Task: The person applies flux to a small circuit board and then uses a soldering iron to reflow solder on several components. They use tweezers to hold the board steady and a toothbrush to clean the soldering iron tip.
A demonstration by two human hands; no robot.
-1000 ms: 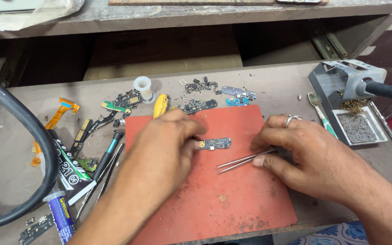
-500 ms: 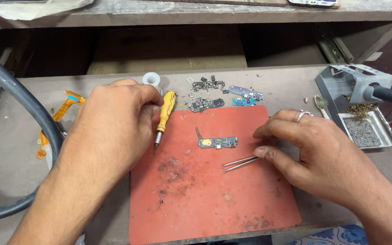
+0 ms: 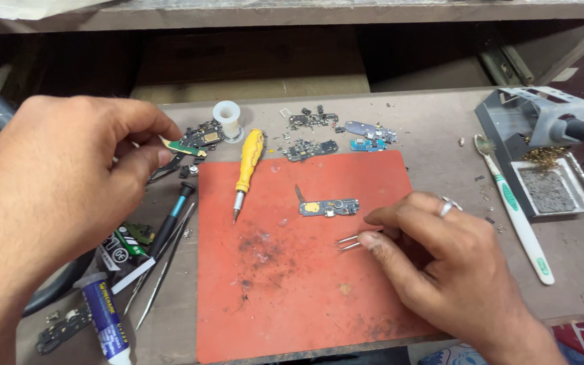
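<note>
Pinched between thumb and forefinger of the left hand (image 3: 69,182), a small green-and-gold circuit fragment (image 3: 182,147) is held at the upper left of the bench, just beside a heap of dark board scrap (image 3: 203,134). Closed on fine metal tweezers (image 3: 353,240), the right hand (image 3: 454,270) rests on the red work mat (image 3: 272,297), the tips pointing left, near but apart from a small narrow circuit board (image 3: 329,208) lying flat mid-mat.

Step in hand, as judged: a part is being selected from the scrap while the board waits on the mat. A steady, fine placement would be called for should the fragment be brought to the board, the pinch being shallow.

Adjacent items: yellow-handled screwdriver (image 3: 247,169), laid across the mat's upper edge, tip down; white solder spool (image 3: 227,119); further board pieces (image 3: 338,132) above the mat; dark probes (image 3: 170,233) and a glue tube (image 3: 106,318) at left.

Containers: a metal tray (image 3: 579,192) at right, holding a grey pad; brass shavings (image 3: 545,157) behind it, beside a soldering stand (image 3: 539,111). A green-and-white toothbrush (image 3: 518,213) is laid alongside.
</note>
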